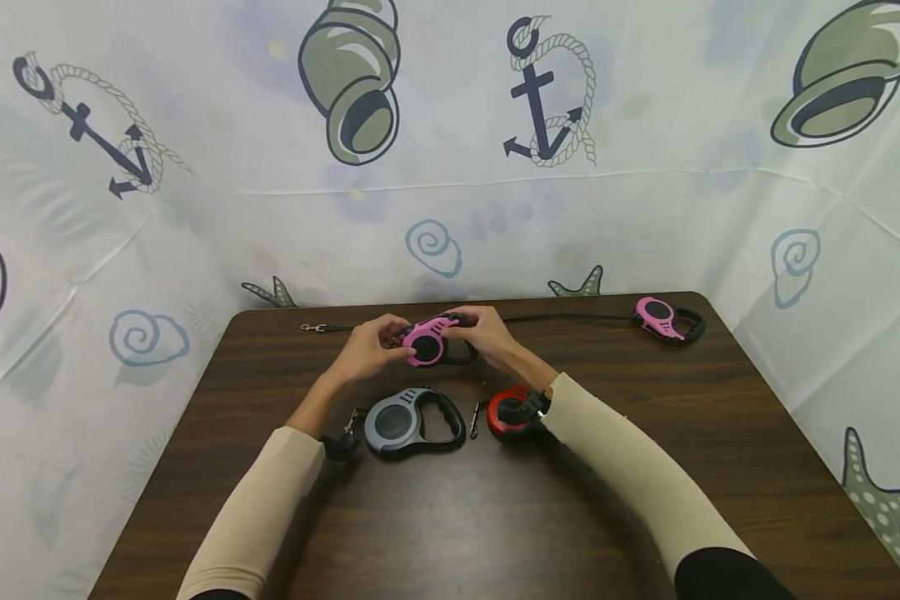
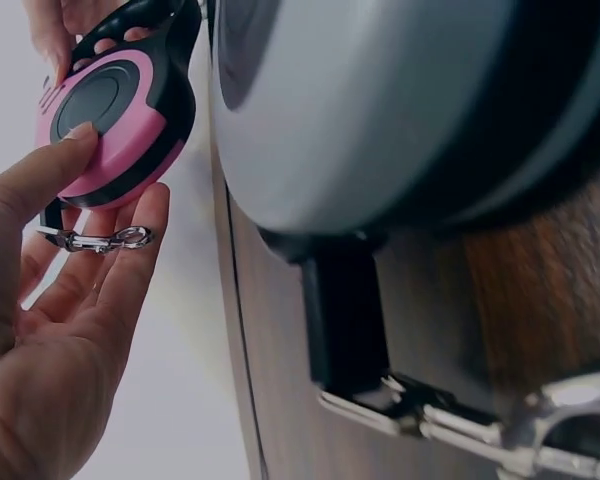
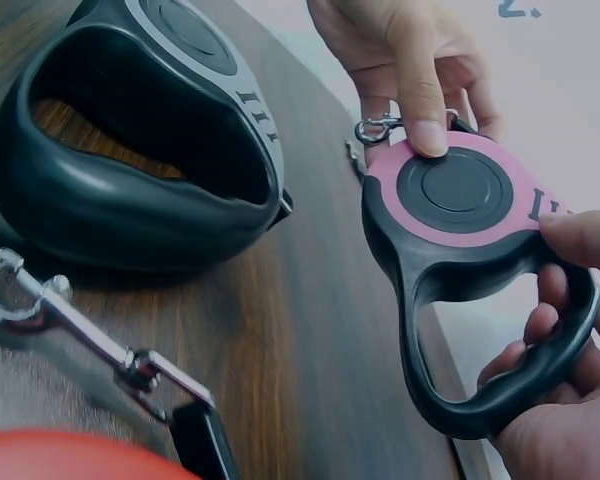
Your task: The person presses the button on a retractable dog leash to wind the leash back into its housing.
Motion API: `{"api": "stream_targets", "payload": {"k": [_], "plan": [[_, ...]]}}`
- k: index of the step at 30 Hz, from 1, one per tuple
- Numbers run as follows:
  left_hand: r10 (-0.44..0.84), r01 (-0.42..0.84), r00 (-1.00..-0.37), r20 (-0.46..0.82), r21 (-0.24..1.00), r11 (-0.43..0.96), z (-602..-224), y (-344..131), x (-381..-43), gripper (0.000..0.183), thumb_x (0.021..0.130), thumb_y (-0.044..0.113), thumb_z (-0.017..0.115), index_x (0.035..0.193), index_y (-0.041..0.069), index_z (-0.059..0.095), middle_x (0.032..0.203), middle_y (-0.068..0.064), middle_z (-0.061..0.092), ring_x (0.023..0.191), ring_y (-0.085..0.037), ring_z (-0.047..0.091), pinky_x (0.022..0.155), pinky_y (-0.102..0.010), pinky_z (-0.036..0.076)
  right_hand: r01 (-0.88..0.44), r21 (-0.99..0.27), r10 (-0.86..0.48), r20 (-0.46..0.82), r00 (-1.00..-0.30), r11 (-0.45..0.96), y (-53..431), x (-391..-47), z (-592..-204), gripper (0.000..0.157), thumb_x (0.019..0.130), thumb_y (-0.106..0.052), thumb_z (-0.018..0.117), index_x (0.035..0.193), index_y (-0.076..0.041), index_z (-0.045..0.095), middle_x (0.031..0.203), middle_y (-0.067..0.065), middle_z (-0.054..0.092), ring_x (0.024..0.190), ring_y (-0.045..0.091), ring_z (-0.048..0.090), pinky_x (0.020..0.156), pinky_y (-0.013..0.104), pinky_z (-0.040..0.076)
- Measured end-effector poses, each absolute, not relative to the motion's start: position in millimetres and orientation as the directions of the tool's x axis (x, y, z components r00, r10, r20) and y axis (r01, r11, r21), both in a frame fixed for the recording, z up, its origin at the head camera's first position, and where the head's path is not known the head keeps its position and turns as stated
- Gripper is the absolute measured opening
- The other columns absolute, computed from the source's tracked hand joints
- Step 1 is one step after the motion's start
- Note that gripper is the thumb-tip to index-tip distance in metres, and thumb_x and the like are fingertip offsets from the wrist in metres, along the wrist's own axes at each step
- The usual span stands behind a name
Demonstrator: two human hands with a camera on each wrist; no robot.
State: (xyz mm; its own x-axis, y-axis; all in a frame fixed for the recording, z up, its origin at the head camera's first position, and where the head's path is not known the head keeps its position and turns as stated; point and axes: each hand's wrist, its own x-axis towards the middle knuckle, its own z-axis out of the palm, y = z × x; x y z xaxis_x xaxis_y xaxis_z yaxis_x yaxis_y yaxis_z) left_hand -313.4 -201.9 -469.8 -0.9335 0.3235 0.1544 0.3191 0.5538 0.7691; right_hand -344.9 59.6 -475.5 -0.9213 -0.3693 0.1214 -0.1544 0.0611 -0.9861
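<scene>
Soft, bright light spreads evenly over my desk (image 1: 450, 508), pooling as a pale sheen toward me, with dim shadows beside my sleeves (image 1: 258, 508). In the left wrist view the grey retractable leash (image 2: 360, 110) looms blurred near the lens; the pink retractable leash (image 2: 102, 92) is crisper, and behind my left grip (image 2: 60, 340) the backdrop (image 2: 180, 400) washes out. The right wrist view shows glints on a metal snap hook (image 3: 90, 326).

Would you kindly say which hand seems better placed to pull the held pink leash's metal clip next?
Likely the left hand: it holds the pink leash at the end where the metal clip sits. The right hand grips the black handle at the opposite end, so it seems suited to steadying.
</scene>
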Motion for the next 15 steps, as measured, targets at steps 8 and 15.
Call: {"api": "stream_targets", "payload": {"k": [8,15], "plan": [[0.307,0.244,-0.948,0.08,0.803,0.543,-474,-214,-314,0.048,0.093,0.017,0.085,0.134,0.006,0.064,0.123,-0.016,0.073,0.114,-0.033,0.07,0.093,-0.048,0.056,-0.168,-0.98,-0.334,0.124,-0.934,0.105,43,-347,-482,0.039,0.091,-0.001,0.082,0.129,0.004,0.072,0.107,0.012,0.075,0.09,0.014,0.061,0.081,0.033,0.053],[0.306,0.223,-0.951,0.05,0.795,0.565,-481,-226,-315,0.048,0.095,0.022,0.082,0.137,0.007,0.064,0.122,-0.015,0.072,0.107,-0.029,0.066,0.087,-0.042,0.054,-0.188,-0.948,-0.318,0.101,-0.943,0.256,32,-347,-492,0.051,0.088,-0.003,0.085,0.136,-0.001,0.068,0.12,0.019,0.073,0.106,0.026,0.063,0.085,0.025,0.049]]}}
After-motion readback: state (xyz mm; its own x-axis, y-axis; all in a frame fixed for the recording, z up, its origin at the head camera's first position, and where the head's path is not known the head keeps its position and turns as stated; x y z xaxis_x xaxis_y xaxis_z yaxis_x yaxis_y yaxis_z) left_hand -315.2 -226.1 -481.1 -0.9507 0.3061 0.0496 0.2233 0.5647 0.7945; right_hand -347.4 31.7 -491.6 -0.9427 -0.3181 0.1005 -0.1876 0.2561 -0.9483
